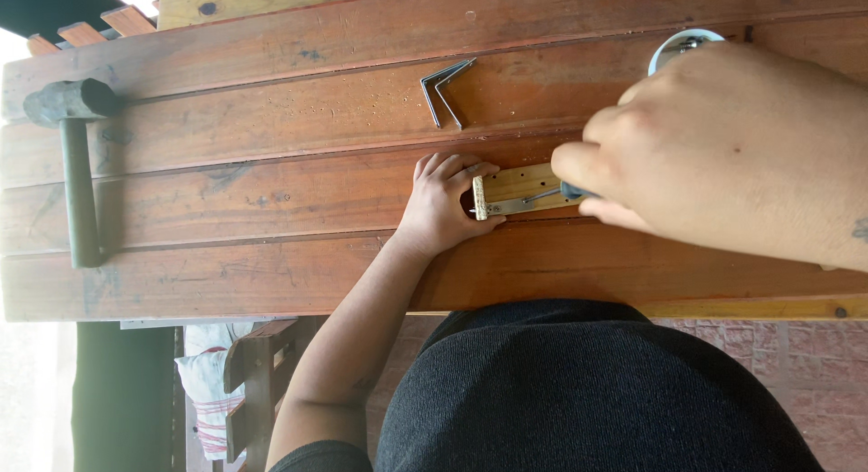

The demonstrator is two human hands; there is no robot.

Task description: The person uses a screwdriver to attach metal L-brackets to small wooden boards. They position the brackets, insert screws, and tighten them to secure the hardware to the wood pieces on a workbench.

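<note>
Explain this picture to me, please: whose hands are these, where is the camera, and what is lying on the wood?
There is no machine here: a person works with bare hands, and the one camera sits on their head and looks down, so their dark top fills the bottom of the view. The surface is a reddish wooden plank table. The left hand steadies the end of a small pale wood block that carries a metal bracket. The right hand, close to the camera, has its grip shut on a screwdriver, whose tip points along the block. Farther off lie two metal corner brackets, a mallet at the left, and a round white container half hidden behind the right hand.
</note>
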